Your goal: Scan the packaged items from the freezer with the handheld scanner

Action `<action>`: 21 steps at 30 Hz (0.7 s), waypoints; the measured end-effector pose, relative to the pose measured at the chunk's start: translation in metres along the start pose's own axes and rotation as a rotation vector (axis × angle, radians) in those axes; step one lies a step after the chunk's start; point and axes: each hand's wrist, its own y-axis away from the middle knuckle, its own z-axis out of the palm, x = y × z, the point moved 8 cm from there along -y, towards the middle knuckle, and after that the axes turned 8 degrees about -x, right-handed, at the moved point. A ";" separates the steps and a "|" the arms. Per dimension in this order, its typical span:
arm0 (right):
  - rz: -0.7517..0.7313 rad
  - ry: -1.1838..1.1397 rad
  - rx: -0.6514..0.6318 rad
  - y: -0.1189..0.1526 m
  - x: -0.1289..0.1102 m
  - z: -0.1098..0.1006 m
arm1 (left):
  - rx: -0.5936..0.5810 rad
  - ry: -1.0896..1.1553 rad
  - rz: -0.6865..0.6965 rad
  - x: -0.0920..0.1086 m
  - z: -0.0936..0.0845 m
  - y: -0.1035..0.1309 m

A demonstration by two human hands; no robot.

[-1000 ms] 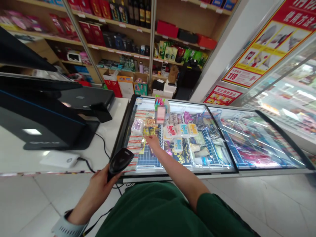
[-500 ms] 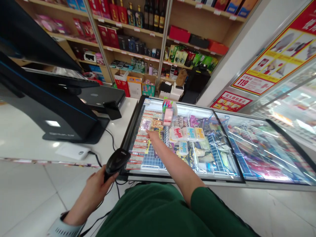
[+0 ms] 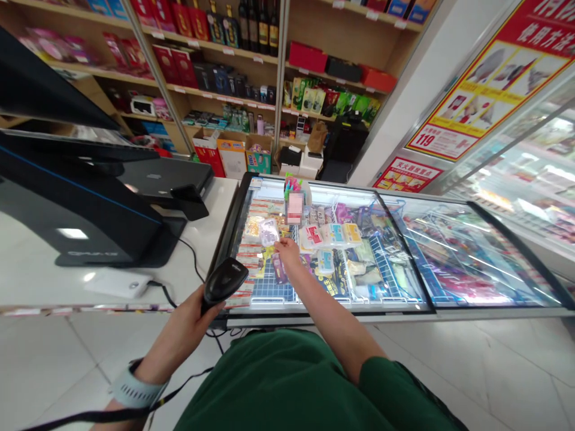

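Note:
My left hand (image 3: 191, 320) is wrapped round the handle of a black barcode scanner (image 3: 226, 279), whose head points toward the freezer. With closed fingertips, my right hand (image 3: 288, 251) pinches the lower right edge of a small clear-and-white packet with purple print (image 3: 269, 232), over the freezer's glass top. A yellow-orange packet (image 3: 253, 228) lies just left of it. To the right of my right hand, several white plastic tubs sit on the glass, among them a red-labelled tub (image 3: 312, 236), a yellow-labelled tub (image 3: 352, 234) and a blue-labelled tub (image 3: 326, 261).
The chest freezer (image 3: 332, 312) holds wire baskets of packaged goods. A cup of colourful items (image 3: 294, 190) stands at its back edge. Left are a counter (image 3: 204, 245), a checkout terminal (image 3: 108, 230) and a white corded box (image 3: 117, 284). Shelves with bottles and boxes rise behind.
My right hand has moved right over the glass with the purple-printed packet, and the yellow-orange packet now shows to its left. The scanner has come slightly right and up. The whole view has shifted.

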 end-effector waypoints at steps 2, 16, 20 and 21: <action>-0.055 0.027 0.004 0.016 -0.003 -0.021 | -0.027 -0.003 0.024 0.009 0.007 -0.006; -0.248 0.222 0.094 0.099 -0.003 -0.115 | -0.179 -0.050 0.313 0.081 0.057 -0.042; -0.241 0.168 0.122 0.107 -0.002 -0.124 | -0.225 -0.066 0.330 0.091 0.065 -0.046; -0.238 0.160 0.127 0.109 -0.002 -0.125 | -0.231 -0.068 0.332 0.093 0.067 -0.046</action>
